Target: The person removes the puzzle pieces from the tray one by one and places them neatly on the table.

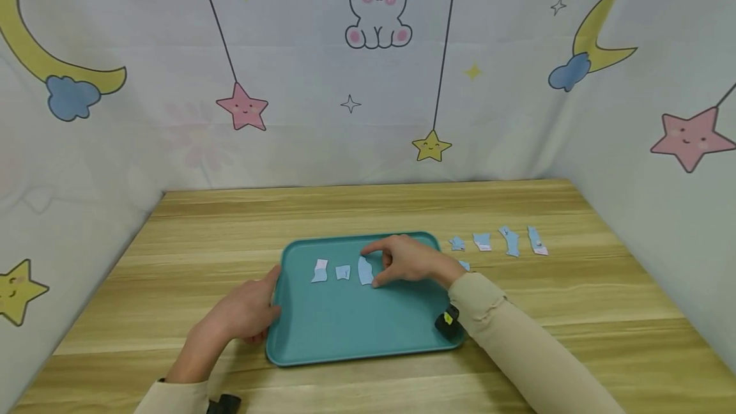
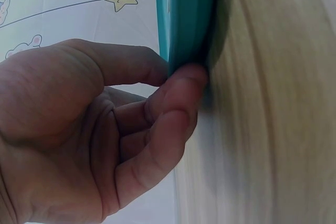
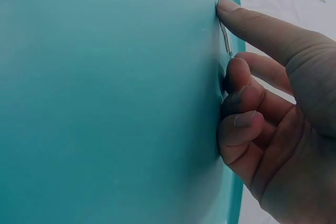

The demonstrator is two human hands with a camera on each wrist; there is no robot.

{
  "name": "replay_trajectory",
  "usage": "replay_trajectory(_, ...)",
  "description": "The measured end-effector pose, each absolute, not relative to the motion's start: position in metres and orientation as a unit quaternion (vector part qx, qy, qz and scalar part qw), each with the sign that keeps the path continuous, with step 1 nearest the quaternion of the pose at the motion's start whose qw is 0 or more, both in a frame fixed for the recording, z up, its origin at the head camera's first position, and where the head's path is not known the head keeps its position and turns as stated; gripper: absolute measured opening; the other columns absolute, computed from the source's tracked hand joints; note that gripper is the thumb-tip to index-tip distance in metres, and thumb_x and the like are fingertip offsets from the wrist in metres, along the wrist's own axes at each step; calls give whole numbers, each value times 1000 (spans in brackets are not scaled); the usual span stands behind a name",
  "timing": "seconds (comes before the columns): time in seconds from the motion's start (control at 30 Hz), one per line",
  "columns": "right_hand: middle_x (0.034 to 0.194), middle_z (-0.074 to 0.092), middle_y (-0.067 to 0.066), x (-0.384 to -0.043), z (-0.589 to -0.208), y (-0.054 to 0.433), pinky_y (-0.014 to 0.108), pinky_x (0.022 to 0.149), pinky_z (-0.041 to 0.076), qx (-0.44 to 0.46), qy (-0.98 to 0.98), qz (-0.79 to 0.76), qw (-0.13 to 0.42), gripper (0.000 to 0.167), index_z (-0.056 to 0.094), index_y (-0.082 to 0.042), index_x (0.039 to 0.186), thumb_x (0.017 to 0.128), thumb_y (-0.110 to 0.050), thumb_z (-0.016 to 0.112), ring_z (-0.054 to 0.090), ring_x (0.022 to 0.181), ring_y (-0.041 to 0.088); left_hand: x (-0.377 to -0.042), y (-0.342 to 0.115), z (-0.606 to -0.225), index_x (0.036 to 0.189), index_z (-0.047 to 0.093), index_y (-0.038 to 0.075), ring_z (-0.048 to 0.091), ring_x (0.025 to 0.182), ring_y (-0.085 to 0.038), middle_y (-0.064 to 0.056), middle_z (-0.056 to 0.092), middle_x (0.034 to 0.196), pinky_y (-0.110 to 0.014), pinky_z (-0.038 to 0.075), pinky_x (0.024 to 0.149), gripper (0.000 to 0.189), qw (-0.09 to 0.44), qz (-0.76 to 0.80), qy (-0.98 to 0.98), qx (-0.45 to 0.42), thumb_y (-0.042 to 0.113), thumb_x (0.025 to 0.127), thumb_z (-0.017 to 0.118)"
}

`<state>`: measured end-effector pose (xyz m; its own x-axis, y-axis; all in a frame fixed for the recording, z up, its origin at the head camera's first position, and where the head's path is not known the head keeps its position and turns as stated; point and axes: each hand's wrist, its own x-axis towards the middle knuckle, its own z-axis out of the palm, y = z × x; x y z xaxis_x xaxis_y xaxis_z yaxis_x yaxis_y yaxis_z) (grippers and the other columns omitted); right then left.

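My left hand (image 1: pixel 247 308) holds the left edge of the teal tray (image 1: pixel 345 324) between thumb and fingers. Right of two paper scraps (image 1: pixel 320 271) on that tray lies the curved blue piece (image 1: pixel 365 271), long axis running away from me. My right hand (image 1: pixel 408 259), the nearer, sits just right of it, thumb and forefinger spread toward its near and far ends.

Pale cartoon-printed curtains (image 1: pixel 299 69) line 3 sides of a wood-grain table (image 1: pixel 575 305).
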<state>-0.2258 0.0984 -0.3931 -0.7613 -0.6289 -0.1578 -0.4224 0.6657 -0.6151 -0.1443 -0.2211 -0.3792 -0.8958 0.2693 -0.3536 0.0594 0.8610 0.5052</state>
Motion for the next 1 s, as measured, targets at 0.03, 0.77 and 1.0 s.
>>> replay_trajectory(0.03, 71, 58, -5, -226, -393, 98, 22, 64, 40, -295, 895, -281, 182, 61, 64, -14, 146, 89, -23, 85, 49, 64, 7, -144, -221, -379, 164, 12, -12, 60, 47, -18, -8, 62, 62, -33, 51, 50, 78, 211, 249, 941, 87, 4, 100, 55)
replay_trajectory(0.77, 70, 56, -5, -229, -395, 99, 23, 63, 39, -308, 891, -277, 187, 55, 67, -18, 141, 89, -29, 85, 48, 62, 8, -144, -220, -379, 164, 14, -13, 60, 47, -18, -8, 62, 60, -32, 51, 49, 78, 205, 247, 943, 88, 3, 99, 55)
replay_trajectory(1.0, 70, 56, -5, -230, -396, 103, 23, 64, 40, -321, 881, -294, 185, 55, 67, -17, 141, 90, -29, 84, 47, 61, 7, -143, -221, -381, 164, 13, -13, 59, 46, -18, -7, 62, 60, -33, 51, 49, 79, 202, 251, 942, 92, 3, 98, 56)
